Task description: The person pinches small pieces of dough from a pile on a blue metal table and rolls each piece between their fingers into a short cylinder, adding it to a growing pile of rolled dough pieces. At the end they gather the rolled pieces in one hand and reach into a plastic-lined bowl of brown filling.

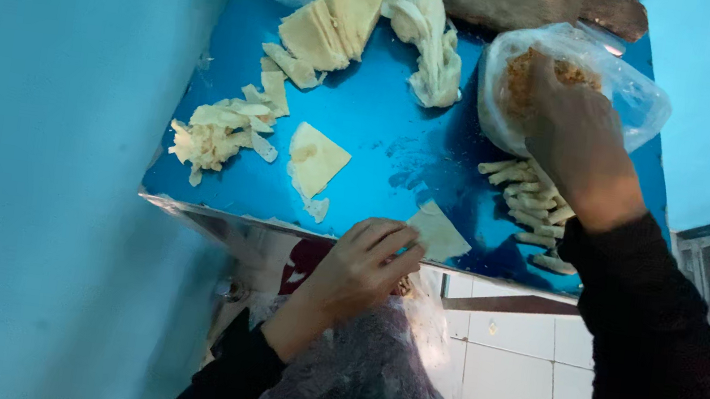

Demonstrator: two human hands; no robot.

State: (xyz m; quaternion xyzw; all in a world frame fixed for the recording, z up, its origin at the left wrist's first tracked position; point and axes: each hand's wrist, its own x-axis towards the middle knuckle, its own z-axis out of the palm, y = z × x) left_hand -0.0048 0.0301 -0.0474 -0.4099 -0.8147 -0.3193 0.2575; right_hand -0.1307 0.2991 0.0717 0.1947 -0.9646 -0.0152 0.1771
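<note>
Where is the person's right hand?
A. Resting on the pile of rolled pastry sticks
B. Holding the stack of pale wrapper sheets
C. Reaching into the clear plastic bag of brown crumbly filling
C: the right hand reaches into the clear plastic bag of brown crumbly filling, above the rolled pastry sticks.

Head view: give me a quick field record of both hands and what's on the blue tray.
left hand: at the tray's near edge, fingers on a pale square pastry wrapper
right hand: reaching into a clear plastic bag of brownish filling
rolled pieces: row of pale finished rolls beside the bag
wrappers: flat stack of pale sheets; single sheet; heap of torn scraps
surface: shiny blue tray
</note>
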